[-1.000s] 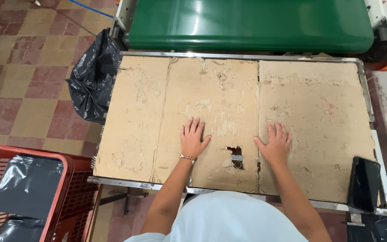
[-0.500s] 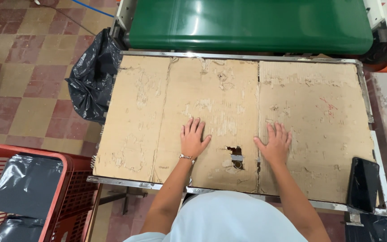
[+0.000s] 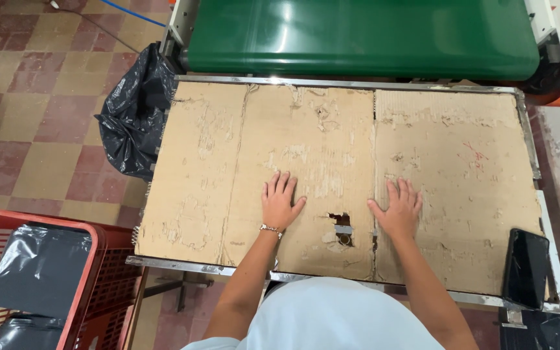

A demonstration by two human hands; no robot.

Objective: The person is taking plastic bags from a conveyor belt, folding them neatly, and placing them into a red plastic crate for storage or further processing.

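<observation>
My left hand (image 3: 280,204) lies flat, palm down, on the cardboard sheet (image 3: 332,142). The grip is fully spread: four fingers extended toward the far edge, thumb angled out to the right. It holds nothing; it only presses on the sheet. A thin bracelet (image 3: 271,229) sits at the wrist.

My right hand (image 3: 398,210) is in the same condition: flat, palm down, fingers extended and spread, thumb angled out to the left, nothing held. It rests just right of the fold line.

A torn hole (image 3: 341,228) in the cardboard lies between both hands, near the front edge.

The cardboard sheet covers the metal-framed counter (image 3: 351,83) almost edge to edge. Its long axis runs left to right across my view; the fold lines run front to back. Its surface is worn and peeling.

A dark phone (image 3: 525,267) lies at the front right corner of the sheet, well apart from my right hand. A green conveyor belt (image 3: 358,35) stands beyond the far edge. A red crate (image 3: 92,285) holding grey bags stands at lower left; a black bag (image 3: 134,113) hangs at the left side.
</observation>
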